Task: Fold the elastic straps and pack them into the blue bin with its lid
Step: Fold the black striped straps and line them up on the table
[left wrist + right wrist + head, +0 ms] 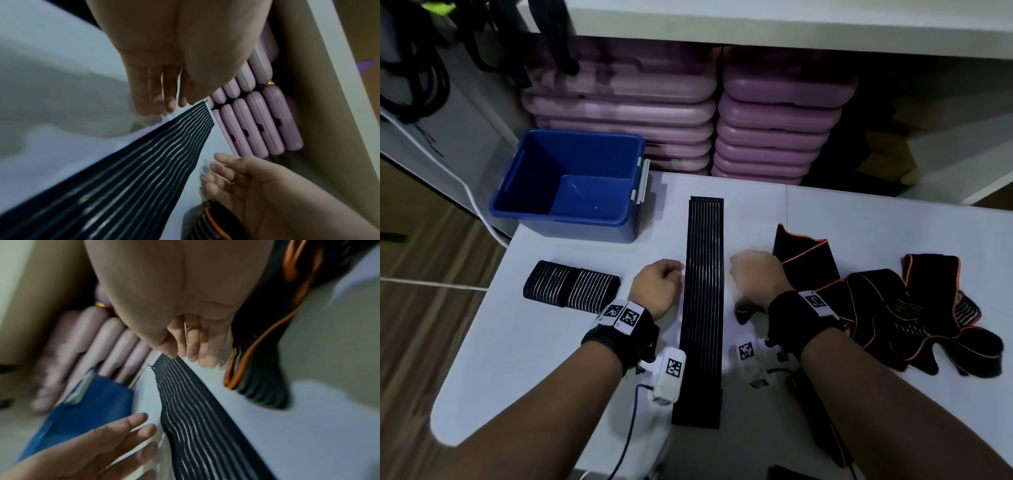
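Observation:
A long black ribbed elastic strap lies flat and straight on the white table, running away from me. My left hand hovers at its left edge and my right hand at its right edge. Both have relaxed fingers pointing down and hold nothing. The blue bin stands open at the far left; no lid shows. A folded black strap lies in front of the bin. A heap of black straps with orange edging lies to the right.
Stacked purple cases fill the shelf behind the table. Black cables hang at the upper left. The table edge drops to a wood floor on the left. Wrist camera units and their wires lie beside the strap's near end.

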Demonstrator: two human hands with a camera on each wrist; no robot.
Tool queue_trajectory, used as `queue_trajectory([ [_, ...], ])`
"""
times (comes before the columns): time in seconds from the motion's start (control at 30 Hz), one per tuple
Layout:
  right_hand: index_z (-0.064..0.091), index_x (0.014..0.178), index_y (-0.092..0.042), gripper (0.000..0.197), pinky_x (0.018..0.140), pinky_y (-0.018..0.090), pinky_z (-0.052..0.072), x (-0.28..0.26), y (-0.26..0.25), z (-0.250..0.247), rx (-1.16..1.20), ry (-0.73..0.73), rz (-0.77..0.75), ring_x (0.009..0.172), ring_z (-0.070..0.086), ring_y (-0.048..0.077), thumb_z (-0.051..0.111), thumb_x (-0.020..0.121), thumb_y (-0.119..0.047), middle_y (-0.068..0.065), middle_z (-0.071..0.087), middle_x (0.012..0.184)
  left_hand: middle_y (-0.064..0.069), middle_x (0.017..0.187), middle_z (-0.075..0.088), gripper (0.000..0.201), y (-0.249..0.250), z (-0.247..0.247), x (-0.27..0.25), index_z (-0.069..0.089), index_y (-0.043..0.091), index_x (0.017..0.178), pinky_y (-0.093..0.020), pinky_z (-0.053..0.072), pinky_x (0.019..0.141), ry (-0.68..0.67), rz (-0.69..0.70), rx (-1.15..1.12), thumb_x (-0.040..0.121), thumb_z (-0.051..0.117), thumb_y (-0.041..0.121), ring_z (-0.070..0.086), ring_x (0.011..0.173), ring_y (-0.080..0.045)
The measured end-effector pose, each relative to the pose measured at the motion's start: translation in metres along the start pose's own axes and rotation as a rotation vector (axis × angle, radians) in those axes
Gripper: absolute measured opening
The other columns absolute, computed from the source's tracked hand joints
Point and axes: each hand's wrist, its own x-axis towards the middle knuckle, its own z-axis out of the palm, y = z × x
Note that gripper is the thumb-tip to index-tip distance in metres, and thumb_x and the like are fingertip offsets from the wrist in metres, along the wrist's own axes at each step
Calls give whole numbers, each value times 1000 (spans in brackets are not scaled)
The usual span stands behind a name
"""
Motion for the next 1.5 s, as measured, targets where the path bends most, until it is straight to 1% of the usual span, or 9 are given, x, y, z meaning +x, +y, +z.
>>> queue_trajectory([
  [0.07, 75, 107, -13, 22, 91, 29, 50, -26, 0, -8, -130, 24, -89, 92, 64, 14, 62, 90, -17, 0, 73, 98, 3, 105, 76, 21, -7, -7, -19, 73, 21, 111, -38, 55, 95, -9, 65, 20, 96, 60, 27, 70, 97, -17],
  [0.23, 70, 99, -14, 15, 82, 31, 46, -107, 17, 1, -415, -101, -460, 90, 57, 18, 59, 90, -19, -4, 60, 94, 13, 114, 66, 21, -39, -21, -93, 69, 27, 108, -28, 49, 94, -129, 381, 324, 90, 59, 28, 61, 105, -9],
  [0.33, 66, 110, -15, 23, 86, 37, 47, -144, 30, 16, -652, -250, -498, 102, 51, 20, 54, 94, -27, 1, 58, 110, 16, 119, 59, 40, -53, -17, -129, 64, 30, 118, -23, 43, 92, -257, 536, 560, 82, 53, 44, 48, 108, -6],
  [0.53, 53, 137, -14, 63, 97, 41, 50, -173, 61, 46, -838, -408, -541, 125, 43, 24, 53, 82, -46, 3, 51, 137, 7, 133, 55, 67, -90, 1, -150, 55, 22, 138, -31, 52, 93, -324, 697, 821, 77, 63, 48, 51, 119, -15],
  [0.87, 65, 123, -17, 41, 93, 34, 45, -173, 66, 53, -679, -227, -488, 114, 51, 23, 53, 85, -20, 2, 64, 119, 6, 119, 65, 44, -95, 22, -160, 69, 21, 123, -30, 49, 91, -97, 647, 555, 80, 64, 30, 55, 108, -18],
  [1.03, 65, 90, -13, 17, 77, 39, 52, -181, 64, 49, -392, -111, -256, 79, 62, 20, 54, 85, -26, 2, 69, 82, 16, 97, 69, 25, -98, 27, -170, 67, 38, 109, -22, 48, 82, 35, 350, 306, 85, 63, 29, 58, 93, -2],
  [1.2, 61, 75, -23, 13, 69, 22, 45, -178, 64, 48, -199, -48, -129, 66, 55, 12, 66, 86, -20, 5, 58, 66, 20, 81, 70, 15, -86, 35, -173, 75, 34, 89, -8, 43, 68, 92, 251, 152, 88, 68, 22, 63, 79, 4],
  [1.3, 60, 69, -32, 24, 63, 13, 41, -172, 64, 49, -136, -15, -97, 61, 53, 2, 70, 87, -20, -7, 55, 59, 20, 76, 72, 13, -81, 37, -167, 77, 31, 85, -14, 48, 68, 102, 221, 117, 89, 69, 21, 66, 75, 2],
  [1.5, 67, 78, -9, 23, 70, 32, 48, -165, 63, 51, -104, 4, -103, 64, 59, 19, 63, 91, -28, 9, 61, 62, 16, 70, 72, 16, -82, 38, -156, 76, 26, 81, -28, 56, 71, 110, 129, 115, 92, 66, 32, 67, 69, -3],
])
